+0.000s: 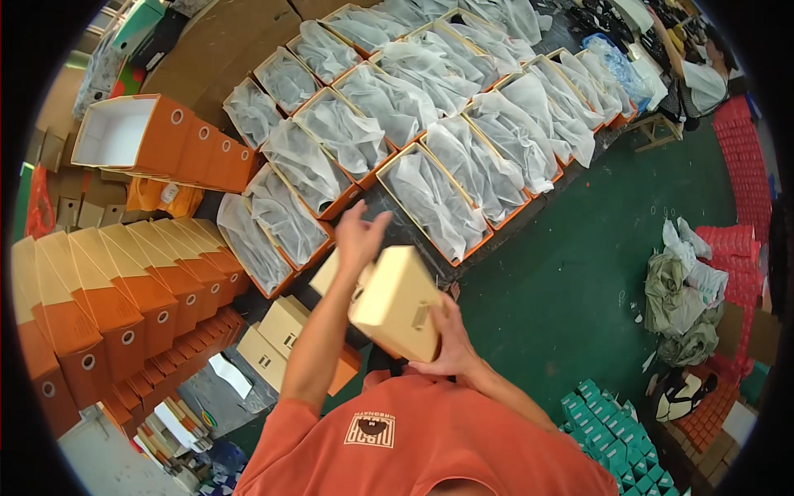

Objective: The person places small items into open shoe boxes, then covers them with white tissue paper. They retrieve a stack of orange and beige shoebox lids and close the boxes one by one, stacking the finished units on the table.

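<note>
A closed cream shoebox (393, 302) is tilted in front of my body, a little smeared by motion. My right hand (451, 343) grips its near right end, fingers over the side. My left hand (361, 236) is stretched past the box with fingers apart and nothing in them. It is close to the edge of the dark table (376, 202), between open orange shoeboxes filled with white tissue paper (434, 198). Behind my left forearm another cream box (327, 277) shows in part. Two more cream-lidded boxes (281, 335) lie beside that forearm.
Rows of open tissue-filled boxes (322, 128) cover the table. Stacked orange boxes (153, 289) line the left, with nested empty ones (165, 136) above. Right are the green floor (562, 273), plastic bags (682, 298) and pink packages (736, 240). Teal boxes (616, 438) stand at lower right.
</note>
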